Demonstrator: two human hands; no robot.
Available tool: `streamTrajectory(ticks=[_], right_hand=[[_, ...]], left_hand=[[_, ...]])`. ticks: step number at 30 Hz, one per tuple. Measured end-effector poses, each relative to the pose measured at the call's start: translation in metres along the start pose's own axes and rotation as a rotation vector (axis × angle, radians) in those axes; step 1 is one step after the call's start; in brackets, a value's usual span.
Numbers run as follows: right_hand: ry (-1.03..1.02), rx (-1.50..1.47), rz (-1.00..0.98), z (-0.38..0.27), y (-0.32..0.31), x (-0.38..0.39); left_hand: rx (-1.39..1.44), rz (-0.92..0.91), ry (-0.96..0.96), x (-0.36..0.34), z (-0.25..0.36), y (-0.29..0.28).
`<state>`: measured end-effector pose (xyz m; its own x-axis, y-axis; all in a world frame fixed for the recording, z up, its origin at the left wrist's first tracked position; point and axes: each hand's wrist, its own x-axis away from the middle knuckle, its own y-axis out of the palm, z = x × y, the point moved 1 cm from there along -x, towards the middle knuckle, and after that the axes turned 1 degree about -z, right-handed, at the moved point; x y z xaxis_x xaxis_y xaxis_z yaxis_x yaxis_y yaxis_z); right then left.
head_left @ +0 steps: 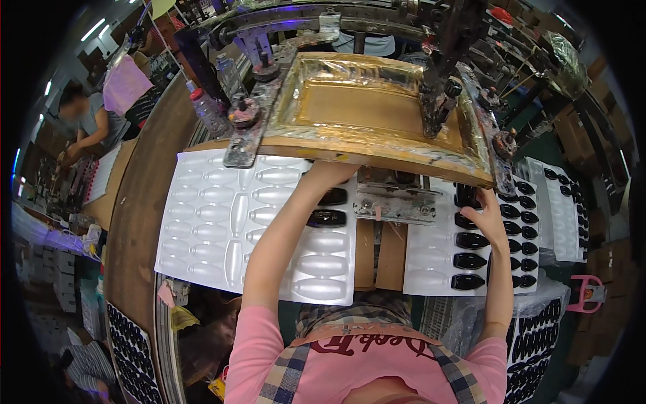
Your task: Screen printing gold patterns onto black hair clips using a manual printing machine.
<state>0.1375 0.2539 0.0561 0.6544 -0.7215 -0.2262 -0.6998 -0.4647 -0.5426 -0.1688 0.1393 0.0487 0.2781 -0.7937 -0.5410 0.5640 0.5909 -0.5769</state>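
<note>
My left hand [334, 173] reaches under the front edge of a gold-coloured screen-printing frame [377, 153]; its fingers are hidden there. Below that forearm lies a white moulded tray [202, 269] of mostly bare hollows, with a few glossy black oval pieces [327, 218] near its right edge. On the right, my right hand [487, 214] curls its thumb and fingers round a glossy black piece [465, 195] at a second white tray [424, 269]. More black pieces [469, 261] sit in rows there. Between the trays, under the frame, stands a stained metal fixture [396, 203].
Metal clamp arms [240, 151] with knobs hold the frame at both sides. A red-capped bottle [205, 108] stands at the left. Another person [101, 124] works far left. Further trays of black pieces [134, 350] lie lower left, and a pink stool [587, 294] is at right.
</note>
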Motion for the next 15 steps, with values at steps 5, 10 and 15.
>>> streamTrajectory(ticks=[5, 10, 15], right_hand=[[-0.017, 0.026, 0.025, -0.035, 0.01, -0.022], [-0.142, 0.106, -0.126, -0.062, 0.042, -0.05], [-0.134, 0.251, -0.228, -0.072, 0.077, -0.06]], left_hand=[[0.191, -0.01, -0.095, -0.046, -0.022, 0.015], [0.633, 0.078, -0.235, -0.052, -0.024, -0.01], [0.736, 0.313, -0.375, 0.007, -0.035, -0.065]])
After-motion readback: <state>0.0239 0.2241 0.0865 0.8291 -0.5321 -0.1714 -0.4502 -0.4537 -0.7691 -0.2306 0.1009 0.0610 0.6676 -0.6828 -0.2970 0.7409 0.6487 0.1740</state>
